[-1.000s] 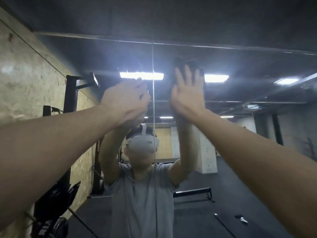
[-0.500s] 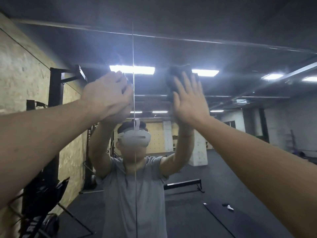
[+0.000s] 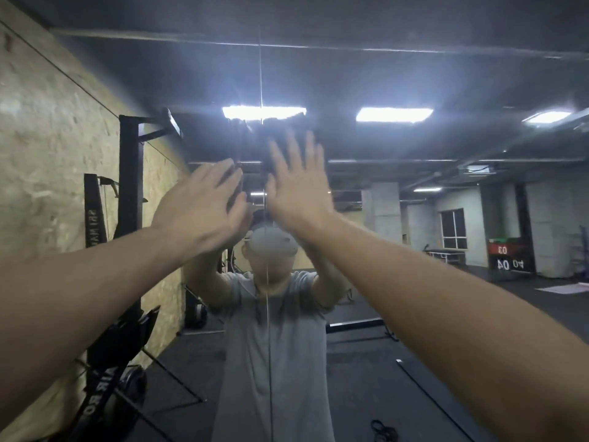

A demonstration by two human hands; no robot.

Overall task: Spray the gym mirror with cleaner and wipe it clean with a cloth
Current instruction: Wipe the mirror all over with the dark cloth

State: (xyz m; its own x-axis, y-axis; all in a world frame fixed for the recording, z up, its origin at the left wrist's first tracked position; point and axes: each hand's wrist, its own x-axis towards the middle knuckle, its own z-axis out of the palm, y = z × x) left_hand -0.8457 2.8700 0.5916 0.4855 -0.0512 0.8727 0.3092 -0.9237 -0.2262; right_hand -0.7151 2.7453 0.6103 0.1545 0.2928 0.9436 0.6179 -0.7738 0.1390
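Observation:
The gym mirror (image 3: 414, 74) fills the view ahead, with a vertical seam (image 3: 261, 74) between two panels. My right hand (image 3: 296, 193) is raised flat, fingers spread, pressing a dark cloth (image 3: 274, 151) against the glass just right of the seam. The cloth shows above and left of my fingers, under the reflected ceiling light. My left hand (image 3: 204, 205) is raised beside it, blurred, fingers stretched towards the right hand and reaching a dark edge. Whether it holds anything is unclear. No spray bottle is visible.
A chipboard wall (image 3: 47, 154) runs along the left with a black rack (image 3: 129, 186) against it. A black exercise machine (image 3: 105, 378) stands low at the left. The mirror reflects me, the dark gym floor and a box (image 3: 506, 256) at the far right.
My right hand has slid the cloth left towards the seam. The left hand has uncurled from a fist and come close to the right hand.

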